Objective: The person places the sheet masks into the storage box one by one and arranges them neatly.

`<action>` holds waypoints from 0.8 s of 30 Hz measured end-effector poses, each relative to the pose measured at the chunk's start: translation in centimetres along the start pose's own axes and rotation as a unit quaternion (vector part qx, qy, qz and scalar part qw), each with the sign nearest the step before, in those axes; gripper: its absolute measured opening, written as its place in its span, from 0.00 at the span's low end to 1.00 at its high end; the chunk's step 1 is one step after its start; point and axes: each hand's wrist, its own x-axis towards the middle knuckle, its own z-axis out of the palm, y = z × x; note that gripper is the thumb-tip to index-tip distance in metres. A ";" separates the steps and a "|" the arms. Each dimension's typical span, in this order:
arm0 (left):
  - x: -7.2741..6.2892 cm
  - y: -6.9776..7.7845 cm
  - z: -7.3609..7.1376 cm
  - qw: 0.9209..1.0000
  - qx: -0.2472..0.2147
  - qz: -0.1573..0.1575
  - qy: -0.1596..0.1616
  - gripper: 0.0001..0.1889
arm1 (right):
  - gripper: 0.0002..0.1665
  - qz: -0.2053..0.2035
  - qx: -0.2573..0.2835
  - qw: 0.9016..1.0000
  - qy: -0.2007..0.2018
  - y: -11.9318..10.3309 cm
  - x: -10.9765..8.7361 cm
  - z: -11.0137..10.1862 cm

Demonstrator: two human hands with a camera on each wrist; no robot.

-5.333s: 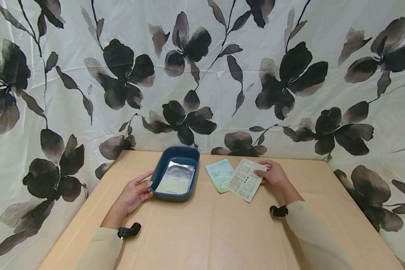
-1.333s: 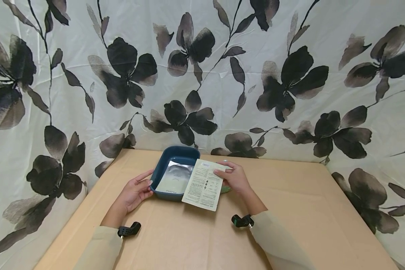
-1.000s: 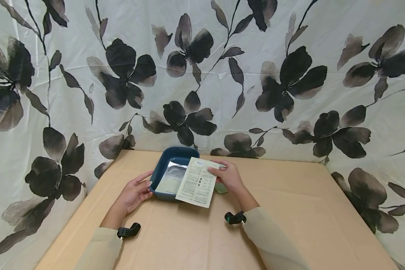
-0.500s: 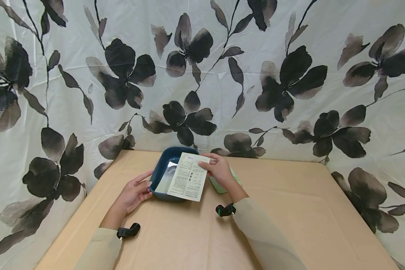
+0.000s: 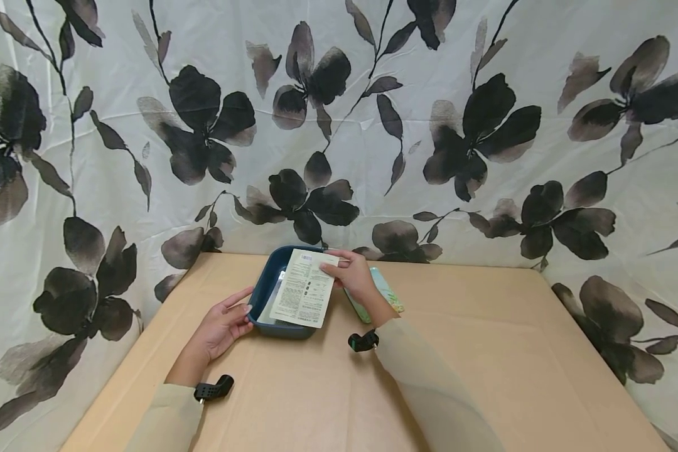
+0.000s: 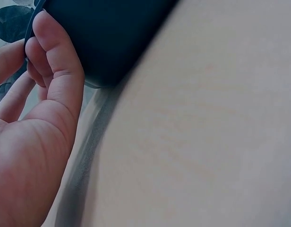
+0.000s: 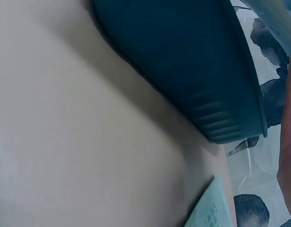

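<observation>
At the near-left corner of a dark blue plastic tub, my left hand holds the rim. The left wrist view shows its thumb and fingers at the edge of the tub. My right hand pinches the upper right edge of a flat cream packet covered in small print. That packet is over the tub, tilted, its lower right corner extending past the tub's side. Beneath it a strip of a silver-and-white packet shows inside the tub. The right wrist view catches only the edge of my right hand.
A mint-green packet lies on the table to the right of the tub, partly hidden behind my right forearm. The table has a tan covering. Behind its far edge hangs a white cloth with dark flowers.
My right hand has carried the cream packet leftward from beside the mint-green packet to over the tub, uncovering part of the mint-green one. My left hand has stayed at the tub's rim.
</observation>
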 end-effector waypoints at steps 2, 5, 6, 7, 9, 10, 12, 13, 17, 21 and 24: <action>-0.1 0.0 -0.1 1.000 -0.001 0.005 0.000 0.34 | 0.29 -0.005 -0.001 1.000 0.004 0.1 0.3 0.3; -0.1 0.0 -0.2 1.000 -0.004 0.010 -0.006 0.34 | 0.27 -0.008 0.002 1.000 0.012 0.3 0.7 0.8; -0.1 0.0 -0.2 1.000 -0.004 0.013 -0.007 0.34 | 0.27 -0.008 0.002 1.000 0.015 0.3 0.8 1.0; -0.1 0.0 -0.2 1.000 -0.005 0.014 -0.010 0.34 | 0.26 -0.008 0.005 1.000 0.016 0.3 0.9 1.1; -0.1 0.0 -0.2 1.000 -0.007 0.015 -0.013 0.34 | 0.26 -0.008 0.010 1.000 0.017 0.5 1.1 1.3; -0.1 0.0 -0.2 1.000 -0.007 0.015 -0.014 0.34 | 0.26 -0.007 0.011 1.000 0.017 0.5 1.2 1.5; 0.0 0.0 -0.2 1.000 -0.006 0.016 -0.013 0.34 | 0.27 -0.005 0.013 1.000 0.015 0.6 1.4 1.7; 0.0 0.0 -0.2 1.000 -0.007 0.015 -0.013 0.34 | 0.27 -0.004 0.010 1.000 0.014 0.6 1.5 1.8; 0.0 -0.1 -0.3 1.000 -0.009 0.010 -0.009 0.34 | 0.26 0.001 -0.032 0.999 0.011 0.5 1.8 2.3; 0.1 -0.1 -0.3 1.000 -0.011 0.008 -0.006 0.34 | 0.25 -0.003 -0.073 0.997 0.011 0.1 1.9 2.7; 0.1 -0.1 -0.3 1.000 -0.013 0.007 -0.006 0.35 | 0.24 0.001 -0.079 0.997 0.013 0.1 2.0 2.8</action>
